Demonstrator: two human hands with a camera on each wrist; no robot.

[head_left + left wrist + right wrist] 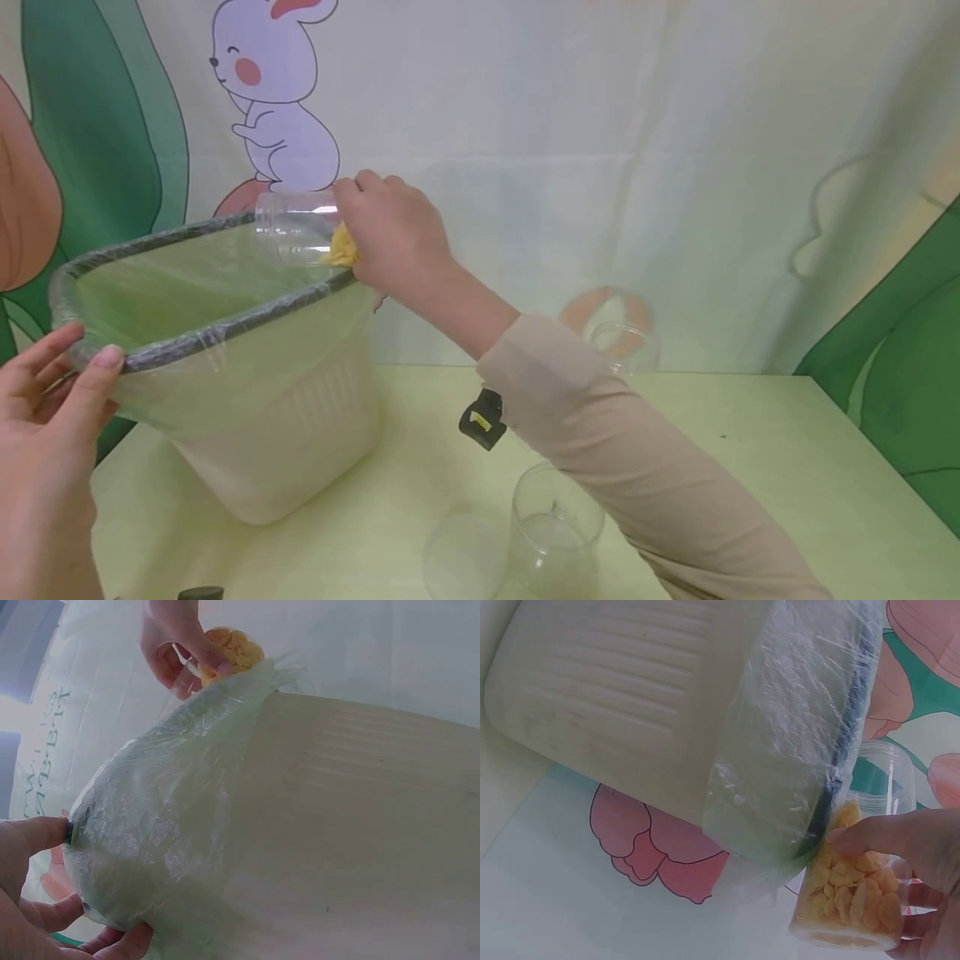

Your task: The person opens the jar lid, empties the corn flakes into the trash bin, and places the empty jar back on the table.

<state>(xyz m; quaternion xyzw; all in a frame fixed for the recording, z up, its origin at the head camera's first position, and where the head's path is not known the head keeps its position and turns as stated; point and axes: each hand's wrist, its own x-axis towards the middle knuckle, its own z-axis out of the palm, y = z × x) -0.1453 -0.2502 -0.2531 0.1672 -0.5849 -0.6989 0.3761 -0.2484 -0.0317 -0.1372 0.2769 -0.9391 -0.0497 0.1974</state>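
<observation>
A pale trash bin (300, 458), tilted on the table, has a thin green bag (165, 787) folded over its dark rim (225, 329). My left hand (52, 425) grips the bin's rim at the near left corner, thumb and fingers on either side. Over the far right end of the rim, my right hand (401, 237) holds a clear plastic jar (296, 229) lying nearly on its side. Its mouth points left, over the inside of the bin. Yellow flakes (855, 896), like cornflakes, are heaped toward the jar's base, as the right wrist view shows.
An uncovered clear jar (558, 533) stands on the table (735, 483) below my right forearm, beside a clear round disc (463, 554). A black object with a yellow mark (483, 419) shows beside the sleeve. Another clear round piece (630, 346) is farther back. Behind hangs a printed curtain (525, 108).
</observation>
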